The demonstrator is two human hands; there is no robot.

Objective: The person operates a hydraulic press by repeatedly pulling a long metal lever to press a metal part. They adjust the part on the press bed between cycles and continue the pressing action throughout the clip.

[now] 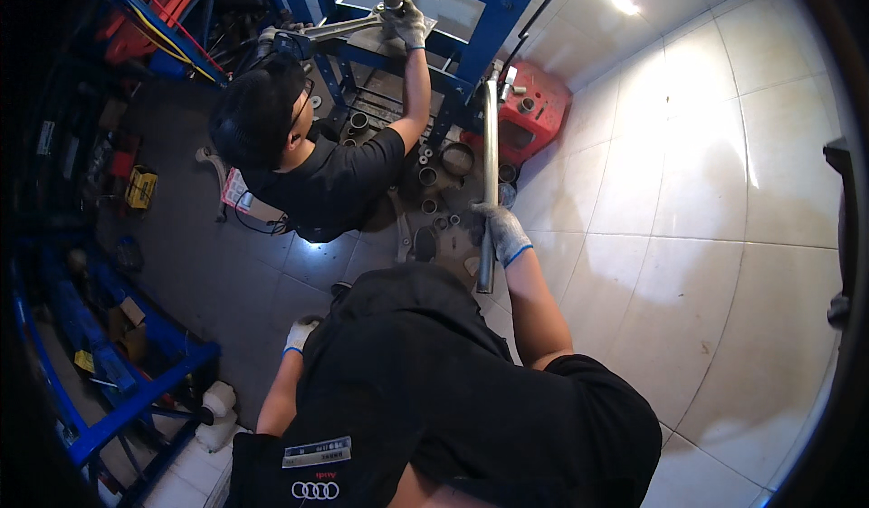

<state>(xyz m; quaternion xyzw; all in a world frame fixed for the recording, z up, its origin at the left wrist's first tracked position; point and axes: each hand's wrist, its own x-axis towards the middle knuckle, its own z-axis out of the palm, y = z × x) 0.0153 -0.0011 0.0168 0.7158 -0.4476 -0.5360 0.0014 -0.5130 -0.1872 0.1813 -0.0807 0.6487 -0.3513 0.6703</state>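
left hand (302,334): beside black clothing (398,327), finger spread and hold can't be told | right hand (503,233): fingers wrapped round pole (491,151), toward its near end | pole: long axis running forward, far end near red unit (541,110), contact unclear

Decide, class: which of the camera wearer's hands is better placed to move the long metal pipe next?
Probably the right hand: it grips the metal pipe. The left hand is beside the torso, away from the pipe.
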